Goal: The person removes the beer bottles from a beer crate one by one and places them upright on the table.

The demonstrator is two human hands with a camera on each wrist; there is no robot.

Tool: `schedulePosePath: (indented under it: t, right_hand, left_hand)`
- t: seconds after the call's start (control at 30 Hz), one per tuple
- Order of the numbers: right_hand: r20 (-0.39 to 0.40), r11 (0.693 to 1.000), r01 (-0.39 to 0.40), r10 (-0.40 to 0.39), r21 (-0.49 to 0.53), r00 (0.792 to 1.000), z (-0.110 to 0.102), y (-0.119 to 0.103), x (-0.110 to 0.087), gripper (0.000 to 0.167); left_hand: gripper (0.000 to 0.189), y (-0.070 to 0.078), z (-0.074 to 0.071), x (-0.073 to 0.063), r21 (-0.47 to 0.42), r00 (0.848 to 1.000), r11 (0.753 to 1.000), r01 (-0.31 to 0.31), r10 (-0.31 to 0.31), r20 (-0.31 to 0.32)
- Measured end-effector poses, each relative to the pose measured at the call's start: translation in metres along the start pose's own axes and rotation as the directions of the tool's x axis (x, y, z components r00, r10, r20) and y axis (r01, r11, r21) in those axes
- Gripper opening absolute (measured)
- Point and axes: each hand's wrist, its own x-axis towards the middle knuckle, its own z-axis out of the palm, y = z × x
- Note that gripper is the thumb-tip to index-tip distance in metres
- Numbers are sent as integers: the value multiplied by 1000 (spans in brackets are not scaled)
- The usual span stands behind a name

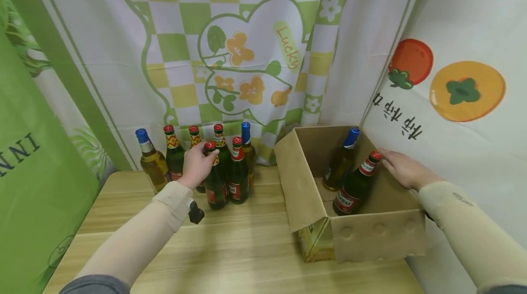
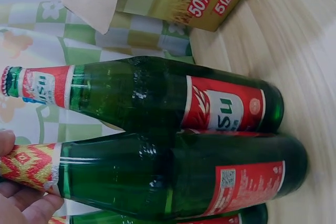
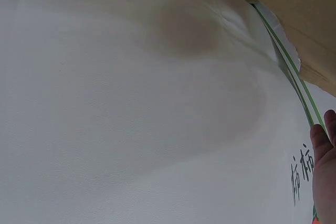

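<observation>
My left hand (image 1: 196,163) grips the neck of a green glass beer bottle (image 1: 216,189) with a red cap, at the front of a group of bottles. In the left wrist view, fingers wrap the patterned neck foil of this bottle (image 2: 121,174). Right beside it stands another green beer bottle (image 2: 126,90) with a red label. At the right, my right hand (image 1: 405,169) lies with fingers extended along the right edge of an open cardboard box (image 1: 302,179). Inside the box are a green beer bottle (image 1: 355,189) and a blue-capped amber bottle (image 1: 339,163).
Several more bottles stand behind the gripped one, including blue-capped ones at the left (image 1: 153,161) and right (image 1: 249,152) of the group. The box's flaps (image 1: 379,234) fold outward over the wooden table (image 1: 247,248). Printed curtains (image 1: 177,47) hang behind.
</observation>
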Motion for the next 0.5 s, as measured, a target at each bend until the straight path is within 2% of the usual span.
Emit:
schedulePosePath:
  t: [0.13, 0.23, 0.5]
  right_hand:
    - [-1, 1000, 4, -4, 1, 1000, 2, 3, -1, 42]
    - [6, 1000, 2, -2, 9, 1000, 4, 5, -1, 43]
    - [-5, 1000, 19, -19, 3, 1000, 3, 6, 1, 43]
  left_hand:
    - [26, -1, 3, 1, 15, 999, 999, -30, 30, -15]
    - [24, -3, 3, 2, 10, 1000, 1000, -24, 24, -7]
    - [24, -1, -5, 10, -67, 993, 995, 75, -69, 99]
